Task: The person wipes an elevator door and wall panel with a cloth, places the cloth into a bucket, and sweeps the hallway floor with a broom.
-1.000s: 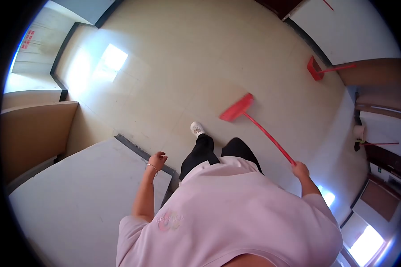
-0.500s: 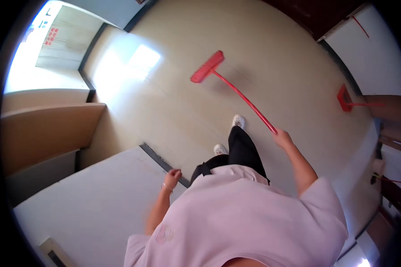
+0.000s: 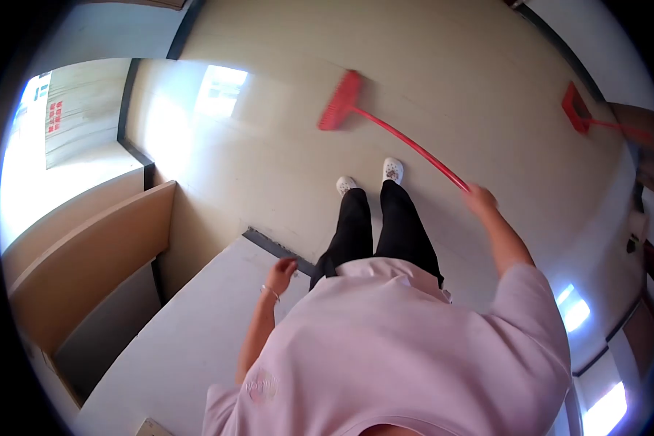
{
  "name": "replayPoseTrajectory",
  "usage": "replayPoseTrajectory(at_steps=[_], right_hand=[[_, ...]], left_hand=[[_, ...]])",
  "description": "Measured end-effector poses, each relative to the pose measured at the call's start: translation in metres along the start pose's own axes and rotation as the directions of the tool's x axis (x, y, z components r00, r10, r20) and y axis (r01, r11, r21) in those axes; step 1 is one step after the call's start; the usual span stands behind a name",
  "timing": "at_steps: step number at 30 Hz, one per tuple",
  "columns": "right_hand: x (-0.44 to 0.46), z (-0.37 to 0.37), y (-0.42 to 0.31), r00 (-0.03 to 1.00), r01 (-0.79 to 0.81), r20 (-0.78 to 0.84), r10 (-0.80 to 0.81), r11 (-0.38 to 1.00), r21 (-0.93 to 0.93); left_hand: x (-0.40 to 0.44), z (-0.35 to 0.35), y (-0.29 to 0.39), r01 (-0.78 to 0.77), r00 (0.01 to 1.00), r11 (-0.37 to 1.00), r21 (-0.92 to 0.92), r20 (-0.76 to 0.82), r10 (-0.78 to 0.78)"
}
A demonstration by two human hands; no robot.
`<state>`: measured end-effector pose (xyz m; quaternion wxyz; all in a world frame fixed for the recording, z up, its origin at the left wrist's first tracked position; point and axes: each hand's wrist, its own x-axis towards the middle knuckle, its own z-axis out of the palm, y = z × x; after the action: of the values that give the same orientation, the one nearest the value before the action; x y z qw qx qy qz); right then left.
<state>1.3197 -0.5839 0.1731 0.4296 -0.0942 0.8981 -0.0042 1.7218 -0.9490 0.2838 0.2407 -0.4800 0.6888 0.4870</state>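
My right hand (image 3: 480,199) is closed round the upper end of a red broom's handle (image 3: 421,151). The handle slants forward and left to the red broom head (image 3: 341,102), which has its bristles on the floor ahead of my feet. My left hand (image 3: 281,275), with a bracelet at the wrist, hangs at my left side beside the white wall (image 3: 203,320). Its fingers are curled in, and nothing shows in them.
A red dustpan (image 3: 575,109) stands near the wall at the right. Brown wooden panels (image 3: 102,269) stick out at the left. A dark baseboard (image 3: 276,248) edges the wall corner near my left hand. Bright window light reflects off the tan floor (image 3: 269,160).
The broom head has turned more upright in view and shifted slightly. My left foot has come forward, nearly level with the right. The view has turned, and my right hand is farther right.
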Motion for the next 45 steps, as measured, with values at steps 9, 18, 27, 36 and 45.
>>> replayPoseTrajectory(at_steps=[9,18,27,36,45], right_hand=[[-0.258,-0.055,0.200,0.881,-0.473,-0.048,0.470,0.875,-0.104],[-0.217,-0.047,0.129,0.952,-0.155,-0.206,0.227,0.936,0.316],[0.035,-0.084,-0.096,0.977,-0.181,-0.066,0.204,0.949,0.258],[-0.184,-0.084,0.025,0.760,-0.650,0.031,0.650,0.758,0.049],[-0.131,-0.114,0.004,0.809,-0.349,-0.273,0.520,0.799,0.489]], left_hand=[[0.113,-0.025,0.107,-0.117,0.992,0.993,0.026,0.052,0.116],[0.153,-0.023,0.136,-0.172,0.967,0.982,0.074,0.202,0.154],[0.243,-0.108,0.180,-0.311,0.939,0.889,0.337,0.254,0.232],[0.344,-0.139,0.213,-0.030,0.969,0.983,-0.181,0.235,0.073],[0.340,-0.113,0.287,0.098,0.964,0.993,-0.070,0.252,-0.078]])
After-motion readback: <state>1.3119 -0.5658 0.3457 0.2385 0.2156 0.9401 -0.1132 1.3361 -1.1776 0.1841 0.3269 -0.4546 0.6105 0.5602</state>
